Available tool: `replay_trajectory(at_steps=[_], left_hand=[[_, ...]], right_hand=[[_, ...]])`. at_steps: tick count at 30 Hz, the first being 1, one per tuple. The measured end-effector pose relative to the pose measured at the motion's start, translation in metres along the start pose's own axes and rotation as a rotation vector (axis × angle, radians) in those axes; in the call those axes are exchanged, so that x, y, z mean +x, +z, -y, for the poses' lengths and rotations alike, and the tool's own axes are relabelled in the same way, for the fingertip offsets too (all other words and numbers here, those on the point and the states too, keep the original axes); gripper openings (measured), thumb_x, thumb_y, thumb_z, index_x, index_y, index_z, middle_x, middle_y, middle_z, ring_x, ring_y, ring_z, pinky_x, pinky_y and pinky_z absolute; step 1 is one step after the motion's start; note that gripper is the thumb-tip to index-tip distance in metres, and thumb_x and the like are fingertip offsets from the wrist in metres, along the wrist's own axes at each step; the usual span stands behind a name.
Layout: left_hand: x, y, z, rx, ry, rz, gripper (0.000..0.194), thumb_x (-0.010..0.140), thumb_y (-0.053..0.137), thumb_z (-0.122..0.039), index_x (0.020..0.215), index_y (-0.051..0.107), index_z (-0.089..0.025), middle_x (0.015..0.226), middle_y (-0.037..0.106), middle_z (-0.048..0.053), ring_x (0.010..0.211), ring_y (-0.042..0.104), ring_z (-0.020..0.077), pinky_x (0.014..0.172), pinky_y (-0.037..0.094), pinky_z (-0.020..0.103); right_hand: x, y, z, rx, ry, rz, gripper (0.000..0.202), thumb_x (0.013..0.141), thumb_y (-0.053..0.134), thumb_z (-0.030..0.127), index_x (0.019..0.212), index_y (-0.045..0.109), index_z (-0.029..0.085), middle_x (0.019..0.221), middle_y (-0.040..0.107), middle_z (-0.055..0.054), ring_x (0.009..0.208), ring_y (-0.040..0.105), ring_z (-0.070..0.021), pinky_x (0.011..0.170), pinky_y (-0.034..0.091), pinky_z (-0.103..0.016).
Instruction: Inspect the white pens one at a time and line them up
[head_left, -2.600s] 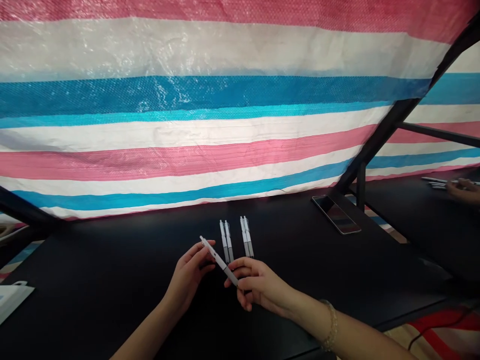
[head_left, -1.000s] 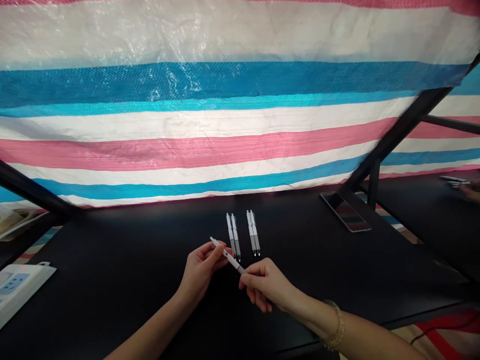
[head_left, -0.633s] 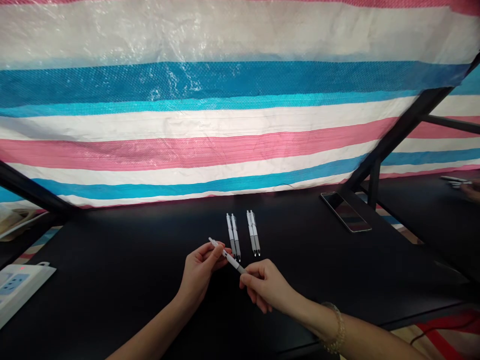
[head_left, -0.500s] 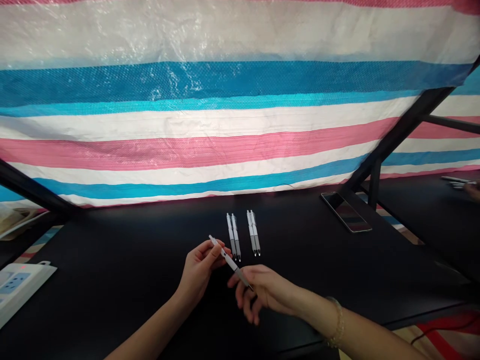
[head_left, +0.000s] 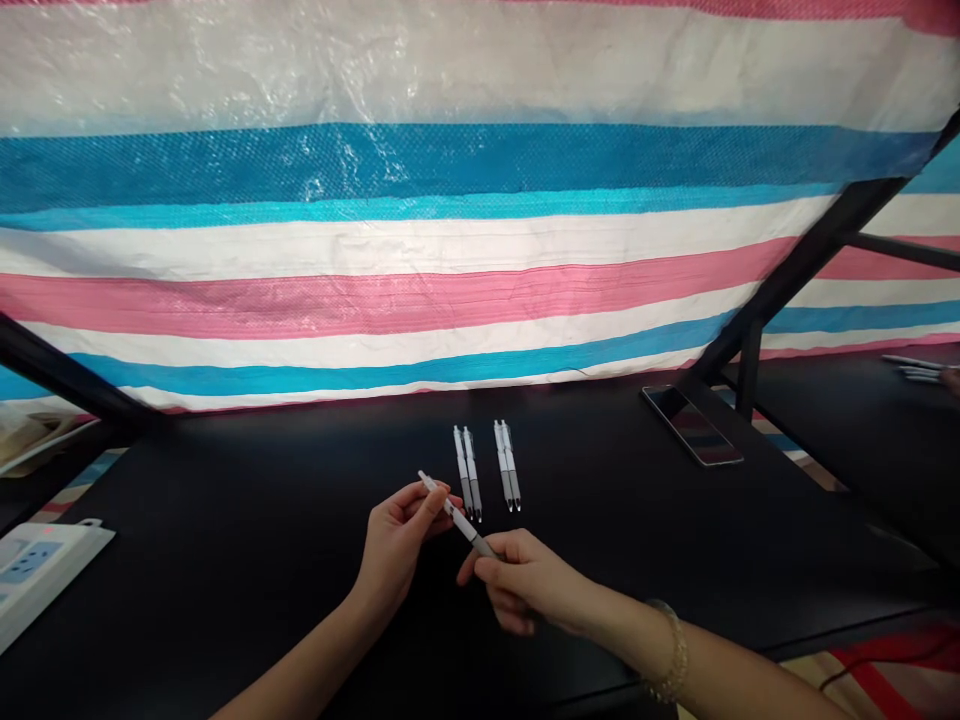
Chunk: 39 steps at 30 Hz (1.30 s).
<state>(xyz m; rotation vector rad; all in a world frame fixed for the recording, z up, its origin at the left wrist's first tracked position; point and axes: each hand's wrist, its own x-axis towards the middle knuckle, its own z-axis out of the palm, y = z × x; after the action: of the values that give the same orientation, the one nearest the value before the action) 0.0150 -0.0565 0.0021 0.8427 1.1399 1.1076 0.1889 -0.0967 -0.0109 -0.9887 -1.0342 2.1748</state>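
Observation:
A white pen with a grey grip (head_left: 463, 524) is held at a slant between both hands, above the black table. My left hand (head_left: 401, 535) pinches its white upper barrel between thumb and fingers. Around the grey lower part close the thumb and forefinger of my right hand (head_left: 525, 580); its fingers hide the tip. Just beyond, two like pens (head_left: 466, 472) lie side by side, tips toward me. A second pair of pens (head_left: 507, 465) lies a little to their right.
A smartphone (head_left: 691, 425) lies at the table's back right. At the left edge sits a white power strip (head_left: 41, 575). A striped sheet (head_left: 420, 300) hangs behind the black table (head_left: 247, 520). On the neighbouring table are more pens (head_left: 919, 370), beside another person's hand.
My right hand has closed its thumb and forefinger on the pen's grey lower part; before, its fingers were spread behind it. My left hand has stayed in place.

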Motion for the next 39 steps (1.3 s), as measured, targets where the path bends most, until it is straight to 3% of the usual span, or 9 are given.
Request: replay_trajectory(at_steps=[2, 4, 6, 9, 13, 21, 25, 29, 39], left_hand=[[0.001, -0.001, 0.0, 0.008, 0.027, -0.009, 0.03, 0.068, 0.078, -0.04, 0.083, 0.071, -0.014, 0.073, 0.072, 0.005, 0.073, 0.068, 0.0187, 0.07, 0.055, 0.027], [0.002, -0.002, 0.001, 0.013, 0.028, -0.009, 0.031, 0.069, 0.078, -0.04, 0.084, 0.071, -0.014, 0.074, 0.072, 0.006, 0.073, 0.068, 0.0184, 0.07, 0.054, 0.026], [0.003, -0.003, 0.001, 0.012, 0.018, -0.007, 0.032, 0.069, 0.077, -0.04, 0.085, 0.071, -0.014, 0.075, 0.072, 0.007, 0.074, 0.067, 0.018, 0.069, 0.054, 0.025], [0.003, -0.002, 0.002, 0.004, 0.011, -0.003, 0.032, 0.071, 0.076, -0.04, 0.087, 0.07, -0.014, 0.076, 0.072, 0.007, 0.073, 0.066, 0.0172, 0.069, 0.053, 0.025], [0.003, -0.003, 0.001, 0.006, -0.001, -0.003, 0.031, 0.072, 0.076, -0.04, 0.087, 0.07, -0.014, 0.077, 0.071, 0.006, 0.075, 0.066, 0.017, 0.069, 0.053, 0.024], [0.007, -0.006, 0.001, -0.016, -0.007, -0.002, 0.032, 0.072, 0.075, -0.04, 0.089, 0.069, -0.014, 0.077, 0.071, 0.006, 0.074, 0.065, 0.0157, 0.07, 0.053, 0.024], [0.007, -0.007, 0.002, -0.015, -0.006, 0.0, 0.031, 0.075, 0.073, -0.04, 0.091, 0.068, -0.014, 0.078, 0.071, 0.005, 0.075, 0.065, 0.0151, 0.069, 0.052, 0.023], [0.006, -0.006, 0.001, -0.018, -0.006, -0.005, 0.032, 0.074, 0.074, -0.04, 0.091, 0.067, -0.014, 0.078, 0.071, 0.005, 0.075, 0.065, 0.0153, 0.067, 0.052, 0.022], [0.006, -0.007, 0.001, -0.019, 0.008, -0.005, 0.032, 0.074, 0.074, -0.041, 0.092, 0.067, -0.014, 0.078, 0.07, 0.005, 0.074, 0.065, 0.0158, 0.068, 0.052, 0.023]], right_hand=[[0.0, -0.003, 0.001, 0.052, 0.061, 0.081, 0.046, 0.084, 0.054, 0.055, 0.1, 0.059, 0.012, 0.061, 0.058, 0.001, 0.048, 0.061, -0.0132, 0.041, 0.042, -0.02], [0.0, -0.006, 0.001, 0.121, 0.122, 0.105, 0.053, 0.085, 0.045, 0.062, 0.094, 0.058, 0.011, 0.069, 0.063, -0.005, 0.059, 0.068, -0.0195, 0.046, 0.048, -0.024], [0.001, -0.009, 0.001, 0.149, 0.134, 0.088, 0.046, 0.083, 0.051, 0.058, 0.084, 0.055, 0.012, 0.068, 0.063, -0.006, 0.061, 0.068, -0.0208, 0.048, 0.049, -0.024], [0.001, -0.01, 0.002, 0.146, 0.122, 0.096, 0.035, 0.079, 0.062, 0.044, 0.093, 0.053, 0.014, 0.076, 0.067, -0.007, 0.064, 0.07, -0.021, 0.047, 0.049, -0.022], [0.0, -0.009, 0.005, 0.173, 0.162, 0.098, 0.041, 0.084, 0.051, 0.051, 0.094, 0.054, 0.011, 0.083, 0.069, -0.013, 0.065, 0.071, -0.0221, 0.045, 0.048, -0.021], [-0.001, -0.01, 0.004, 0.199, 0.163, 0.106, 0.04, 0.081, 0.054, 0.052, 0.092, 0.049, 0.014, 0.084, 0.07, -0.014, 0.068, 0.071, -0.0242, 0.045, 0.049, -0.022], [0.001, -0.012, 0.001, 0.195, 0.13, 0.125, 0.035, 0.079, 0.063, 0.042, 0.093, 0.043, 0.018, 0.084, 0.071, -0.012, 0.069, 0.072, -0.0244, 0.045, 0.049, -0.02], [0.002, -0.013, -0.002, 0.215, 0.154, 0.135, 0.039, 0.085, 0.05, 0.054, 0.092, 0.043, 0.016, 0.08, 0.07, -0.013, 0.067, 0.072, -0.0248, 0.044, 0.05, -0.021], [0.0, -0.011, 0.004, 0.193, 0.137, 0.101, 0.039, 0.079, 0.062, 0.046, 0.096, 0.041, 0.018, 0.08, 0.069, -0.008, 0.065, 0.071, -0.0239, 0.044, 0.05, -0.021]])
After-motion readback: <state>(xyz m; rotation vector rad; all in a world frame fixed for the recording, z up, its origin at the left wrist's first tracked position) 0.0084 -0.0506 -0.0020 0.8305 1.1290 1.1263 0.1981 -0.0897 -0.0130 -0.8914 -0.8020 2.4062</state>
